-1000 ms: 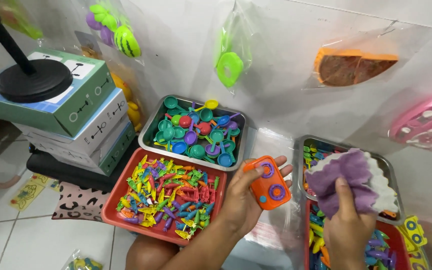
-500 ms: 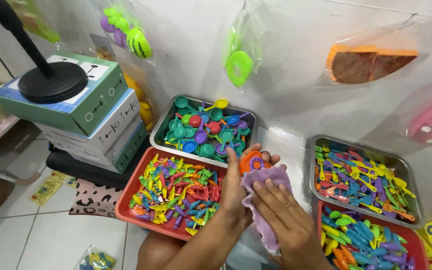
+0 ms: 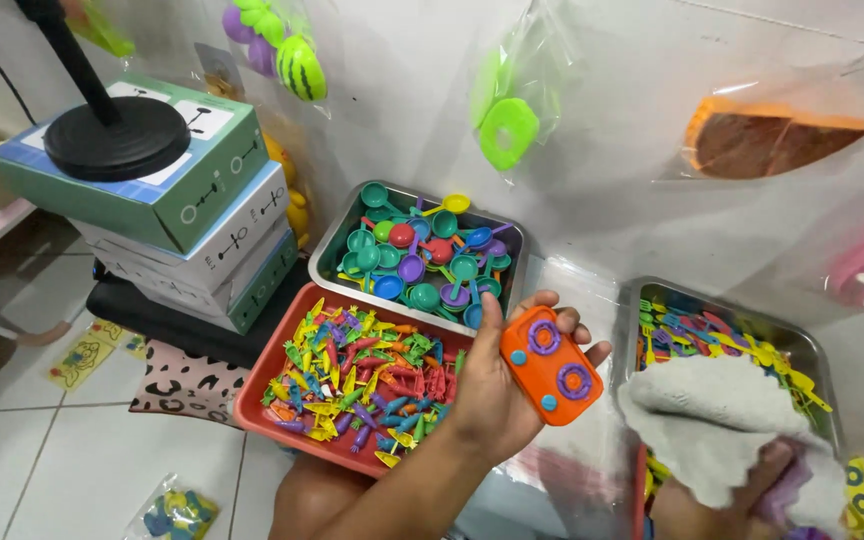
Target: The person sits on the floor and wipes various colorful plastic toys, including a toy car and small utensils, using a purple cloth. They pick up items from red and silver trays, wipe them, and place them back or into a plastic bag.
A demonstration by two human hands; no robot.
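Orange moulded plastic, rounded at the corners and studded with two purple ring dials and small blue dots, makes up the toy stove top (image 3: 551, 364) that we see in the left hand (image 3: 497, 395). Thumb on one long edge and fingers curled behind the other keep it upright and facing the camera, above the gap between the trays. The right hand (image 3: 752, 490), low at the right edge, is bunched around a soft white-and-purple cloth (image 3: 727, 425), its fuzzy folds draped over the near end of a steel tray of mixed coloured plastic utensils (image 3: 722, 335). Cloth and toy are apart, not touching.

As far as we can judge, the stove's face looks clean and glossy, so any wiping of this piece seems largely done; we cannot tell about its back.

Behind the left hand sits a red plastic tray heaped with small spiky multicoloured pieces (image 3: 362, 385), and beyond it a steel tray of smooth round teal, blue and purple toy pans (image 3: 422, 260). Stacked cardboard boxes (image 3: 192, 230) carry a black round stand base (image 3: 117, 138). Clear plastic bags on the wall hold a green toy (image 3: 508, 130) and a brown-and-orange piece (image 3: 767, 140).
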